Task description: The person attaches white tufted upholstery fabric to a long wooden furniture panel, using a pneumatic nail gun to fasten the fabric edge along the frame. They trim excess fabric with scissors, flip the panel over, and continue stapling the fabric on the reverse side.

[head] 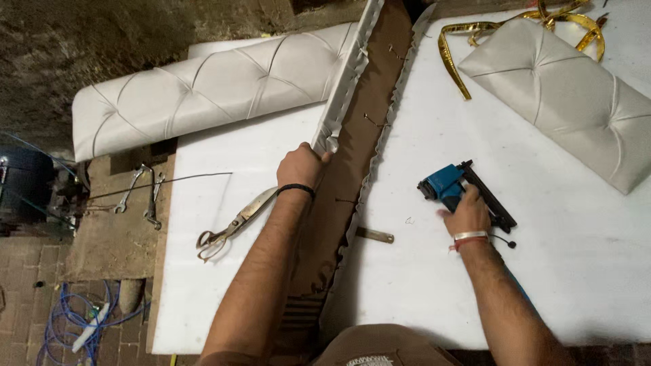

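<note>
Your left hand point(300, 166) grips the left edge of the long upholstered panel point(342, 196) that lies back side up along the middle of the bench point(420, 285); the fingers are closed over the folded grey-white fabric, pinching it against the brown backing board. Your right hand point(468, 213) rests on the blue staple gun point(456, 188), which lies on the bench surface to the right of the panel, a little apart from it; the fingers are wrapped around its handle, but I cannot tell if the tool is already lifted or only touched. As far as one can judge, the fabric is already folded over both long edges of the panel and looks gathered and fixed along much of its length, with some staples or pins visible on the brown board. The part under your left hand looks to me not yet fastened, because you hold it by hand; the near end of the panel, toward the front edge of the bench, is partly hidden by your arm. A pair of scissors point(234, 224) lies near the left edge of the bench, just beside your left forearm. One tufted cushion point(576, 102) rests at the far right corner with gold trim strip point(461, 61) behind it, and another long tufted cushion point(203, 91) lies at the far left edge.
</note>
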{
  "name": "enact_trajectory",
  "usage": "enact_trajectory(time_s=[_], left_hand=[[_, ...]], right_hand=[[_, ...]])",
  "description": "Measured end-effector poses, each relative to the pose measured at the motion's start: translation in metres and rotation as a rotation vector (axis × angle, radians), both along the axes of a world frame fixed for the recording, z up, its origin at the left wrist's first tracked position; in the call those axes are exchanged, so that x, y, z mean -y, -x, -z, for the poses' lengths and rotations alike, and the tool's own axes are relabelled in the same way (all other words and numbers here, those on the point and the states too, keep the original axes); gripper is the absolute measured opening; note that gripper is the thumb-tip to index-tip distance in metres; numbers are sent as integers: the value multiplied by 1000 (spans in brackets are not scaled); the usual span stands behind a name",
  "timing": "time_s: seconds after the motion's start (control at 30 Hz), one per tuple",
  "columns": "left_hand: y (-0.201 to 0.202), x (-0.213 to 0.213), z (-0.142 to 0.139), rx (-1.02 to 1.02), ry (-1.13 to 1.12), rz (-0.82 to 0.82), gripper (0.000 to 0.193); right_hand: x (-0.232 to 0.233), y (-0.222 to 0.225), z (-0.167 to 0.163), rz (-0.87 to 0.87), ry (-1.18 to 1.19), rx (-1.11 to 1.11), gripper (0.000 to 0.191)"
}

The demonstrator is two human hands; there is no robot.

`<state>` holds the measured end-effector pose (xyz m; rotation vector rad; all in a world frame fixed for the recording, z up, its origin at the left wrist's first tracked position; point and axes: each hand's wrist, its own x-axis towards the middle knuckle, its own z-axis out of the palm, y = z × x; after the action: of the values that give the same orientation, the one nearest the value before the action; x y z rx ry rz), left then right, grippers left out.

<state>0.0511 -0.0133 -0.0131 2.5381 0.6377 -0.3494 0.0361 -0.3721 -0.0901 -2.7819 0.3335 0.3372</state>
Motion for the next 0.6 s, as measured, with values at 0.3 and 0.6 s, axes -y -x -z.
enact_trajectory(time_s=[0.3, 0.6], left_hand=[[5, 15, -16, 7, -51, -4, 58], [3, 22, 0, 81, -64, 24, 46]], right_hand=[[-51, -29, -92, -109, -546, -138, 36], [-133, -52, -126, -424, -473, -113, 42]])
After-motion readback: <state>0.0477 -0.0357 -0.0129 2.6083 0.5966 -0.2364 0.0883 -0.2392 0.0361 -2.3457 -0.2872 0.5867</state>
